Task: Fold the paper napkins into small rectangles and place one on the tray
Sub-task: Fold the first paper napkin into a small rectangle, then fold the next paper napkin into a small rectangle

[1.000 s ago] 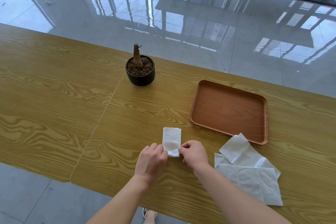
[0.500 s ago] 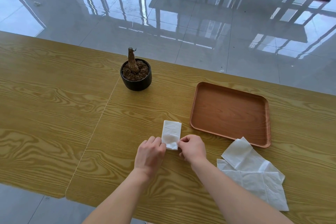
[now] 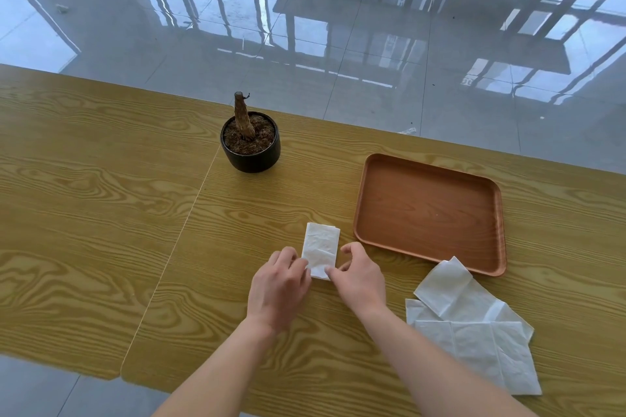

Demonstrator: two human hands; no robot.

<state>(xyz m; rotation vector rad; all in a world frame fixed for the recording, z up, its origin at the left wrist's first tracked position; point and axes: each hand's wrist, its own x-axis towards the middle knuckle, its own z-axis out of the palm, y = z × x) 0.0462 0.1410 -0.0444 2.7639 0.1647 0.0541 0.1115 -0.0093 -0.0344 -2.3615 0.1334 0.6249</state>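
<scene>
A white napkin folded into a small narrow rectangle (image 3: 320, 247) lies flat on the wooden table, just left of the brown tray (image 3: 430, 213). My left hand (image 3: 279, 284) pinches its near left corner. My right hand (image 3: 359, 276) pinches its near right corner, thumb raised beside the napkin's right edge. The tray holds nothing. A loose pile of unfolded white napkins (image 3: 474, 328) lies to the right of my right forearm, its top sheet touching the tray's near rim.
A small black pot with a cut stump in soil (image 3: 250, 142) stands behind the folded napkin, near the table's far edge. A seam (image 3: 183, 234) between two tabletops runs diagonally left of my hands. Glossy tiled floor lies beyond the table.
Both hands stay at the near end of the folded napkin. My right thumb has lifted away from the fingers a little. The camera has tilted slightly.
</scene>
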